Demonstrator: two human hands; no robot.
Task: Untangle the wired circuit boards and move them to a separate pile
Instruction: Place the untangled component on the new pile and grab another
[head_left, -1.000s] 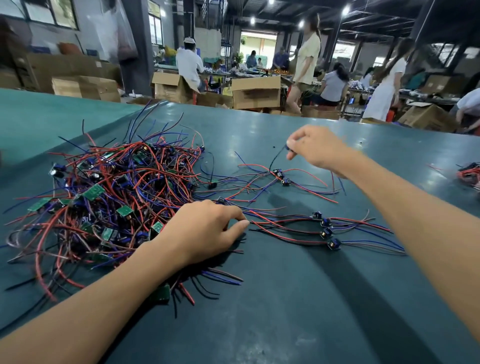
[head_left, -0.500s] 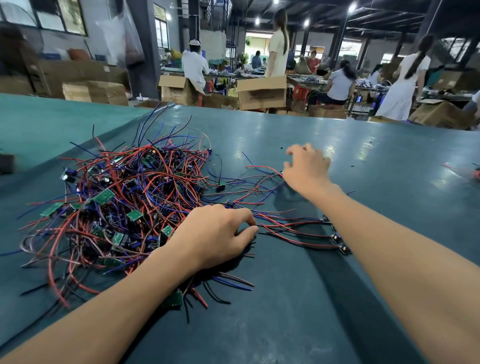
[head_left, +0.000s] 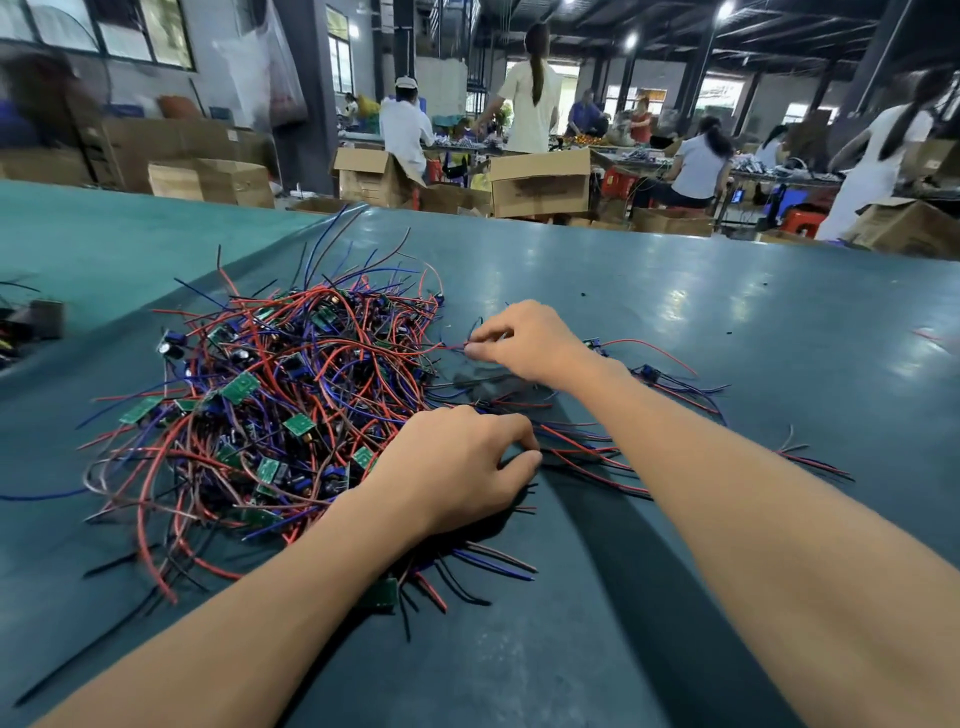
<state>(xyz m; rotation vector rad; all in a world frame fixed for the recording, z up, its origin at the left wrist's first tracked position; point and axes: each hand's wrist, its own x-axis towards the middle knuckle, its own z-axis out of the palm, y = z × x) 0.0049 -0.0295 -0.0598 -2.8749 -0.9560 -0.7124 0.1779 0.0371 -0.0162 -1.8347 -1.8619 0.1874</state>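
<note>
Teal bench (head_left: 727, 322) is carrying the tangled pile (head_left: 291, 405) of wired boards. At the pile's right edge the right hand (head_left: 524, 345) is pinching a red wire (head_left: 448, 345). The left hand (head_left: 457, 467) is resting curled on the pile, its grip unclear. Tugging risks dragging snagged neighbours along.

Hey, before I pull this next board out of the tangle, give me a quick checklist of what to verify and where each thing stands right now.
1. Right hand pinching a wire: ok, its fingers pinch it at the tangle's right edge.
2. Left hand steadying the tangle: ok, it rests on the near right edge.
3. Pinched wire free of the others: cannot tell, it runs into the tangle.
4. Which board it leads to: cannot tell.
5. Room by the separated boards: ok, bare table lies beyond them.
</note>
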